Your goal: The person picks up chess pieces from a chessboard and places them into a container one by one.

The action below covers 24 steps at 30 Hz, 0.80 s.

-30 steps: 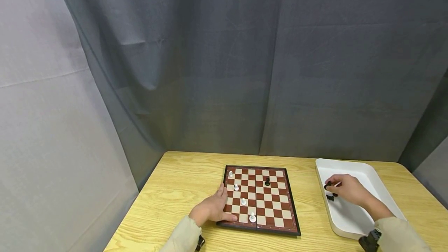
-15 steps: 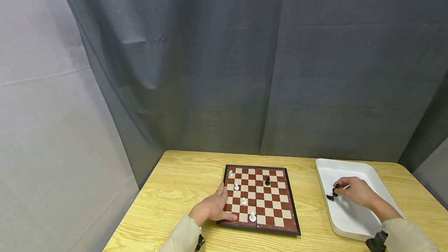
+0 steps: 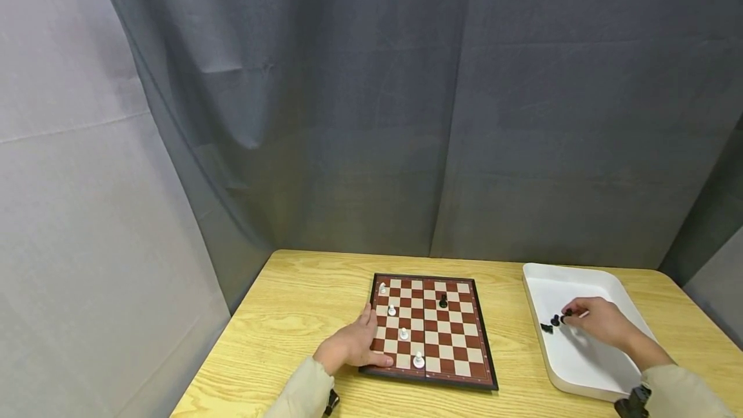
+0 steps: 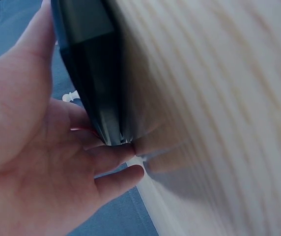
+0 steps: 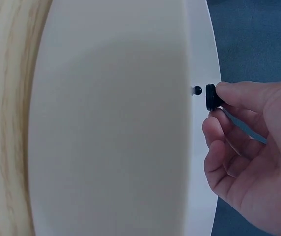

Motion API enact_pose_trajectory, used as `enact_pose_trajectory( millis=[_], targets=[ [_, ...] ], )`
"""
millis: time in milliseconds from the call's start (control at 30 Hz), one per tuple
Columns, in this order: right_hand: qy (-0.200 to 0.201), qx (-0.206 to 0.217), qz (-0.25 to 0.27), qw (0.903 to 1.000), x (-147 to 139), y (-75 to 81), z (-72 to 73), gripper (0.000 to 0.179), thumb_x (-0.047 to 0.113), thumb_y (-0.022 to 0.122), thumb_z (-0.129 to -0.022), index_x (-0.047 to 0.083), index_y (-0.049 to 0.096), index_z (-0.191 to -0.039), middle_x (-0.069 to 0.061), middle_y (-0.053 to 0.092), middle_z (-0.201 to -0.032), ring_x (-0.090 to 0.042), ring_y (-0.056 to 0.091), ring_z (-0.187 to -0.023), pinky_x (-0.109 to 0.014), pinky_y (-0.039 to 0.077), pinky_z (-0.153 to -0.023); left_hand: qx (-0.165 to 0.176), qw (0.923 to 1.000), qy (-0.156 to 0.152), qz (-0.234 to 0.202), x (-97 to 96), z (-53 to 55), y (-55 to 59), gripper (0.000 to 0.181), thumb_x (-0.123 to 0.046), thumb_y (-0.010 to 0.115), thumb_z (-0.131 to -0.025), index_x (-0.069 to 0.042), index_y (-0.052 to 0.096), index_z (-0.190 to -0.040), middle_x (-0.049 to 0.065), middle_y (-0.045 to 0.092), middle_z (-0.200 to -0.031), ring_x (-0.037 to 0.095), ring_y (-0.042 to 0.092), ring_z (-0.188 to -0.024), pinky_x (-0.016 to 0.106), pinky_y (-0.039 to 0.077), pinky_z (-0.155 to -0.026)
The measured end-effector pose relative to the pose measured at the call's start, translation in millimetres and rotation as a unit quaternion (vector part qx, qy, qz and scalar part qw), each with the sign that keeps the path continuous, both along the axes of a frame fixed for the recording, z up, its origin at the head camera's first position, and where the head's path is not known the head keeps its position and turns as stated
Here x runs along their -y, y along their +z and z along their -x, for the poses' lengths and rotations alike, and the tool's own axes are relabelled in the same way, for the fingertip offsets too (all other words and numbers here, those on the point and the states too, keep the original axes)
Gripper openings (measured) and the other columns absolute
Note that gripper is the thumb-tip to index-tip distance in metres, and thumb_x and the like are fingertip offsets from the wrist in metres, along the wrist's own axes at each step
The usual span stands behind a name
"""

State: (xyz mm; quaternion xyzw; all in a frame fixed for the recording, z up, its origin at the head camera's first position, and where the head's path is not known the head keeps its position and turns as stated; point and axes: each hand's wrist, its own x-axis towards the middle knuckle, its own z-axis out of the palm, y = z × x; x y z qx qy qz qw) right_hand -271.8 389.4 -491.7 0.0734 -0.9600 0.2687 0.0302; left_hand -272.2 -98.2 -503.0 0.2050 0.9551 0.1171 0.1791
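A brown-and-cream chessboard (image 3: 456,328) with a black frame lies on the wooden table. Several white chess pieces, one a pawn (image 3: 418,360) by the near edge, stand along a slanting line on its left half. A black chess piece (image 3: 444,301) is on the right half. My left hand (image 3: 351,344) rests against the board's left side, thumb over the near corner, fingers along the edge. Over the white tray (image 3: 586,366), my right hand (image 3: 598,322) pinches a black chess piece (image 5: 212,97) between thumb and finger, base outward. Its top is hidden by the fingers.
More black pieces (image 3: 547,328) lie at the tray's left side, close to the right hand. Dark grey curtain (image 3: 360,147) hangs behind the table, with pale cloth (image 3: 116,231) on the left. Bare wood (image 3: 511,340) separates board and tray.
My right hand has shifted rightward and slightly nearer within the tray, a black chess piece between its fingers. More of the pieces beneath it now show. Left hand and board stay put.
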Motion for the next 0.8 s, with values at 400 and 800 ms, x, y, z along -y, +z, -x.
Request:
enact_pose_trajectory(
  millis=[400,800],
  targets=[
    [-0.018,0.038,0.008,0.9991,-2,-0.2,-1.7,0.018,0.014,0.069,-0.085,-0.001,0.067,-0.094,-0.004,0.064,-0.084,-0.016,0.055,-0.075,-0.031,0.044,-0.060,0.001,0.9999,0.007,-0.015,0.7,0.3,-1.1,0.109,-0.064,0.064,-0.077,0.001,0.016,-0.150,0.018,0.003,-0.157,0.030,0.021,-0.140,0.039,0.034,-0.105],
    [0.013,0.005,0.029,0.9995,28,12.5,-1.6,0.014,0.011,0.068,-0.086,0.000,0.068,-0.093,-0.004,0.065,-0.084,-0.019,0.060,-0.075,-0.029,0.047,-0.058,-0.003,0.9999,0.006,-0.011,-0.6,-0.2,0.6,0.108,-0.063,0.064,-0.077,0.000,0.016,-0.150,0.017,0.002,-0.157,0.029,0.021,-0.140,0.038,0.035,-0.104]
  ],
)
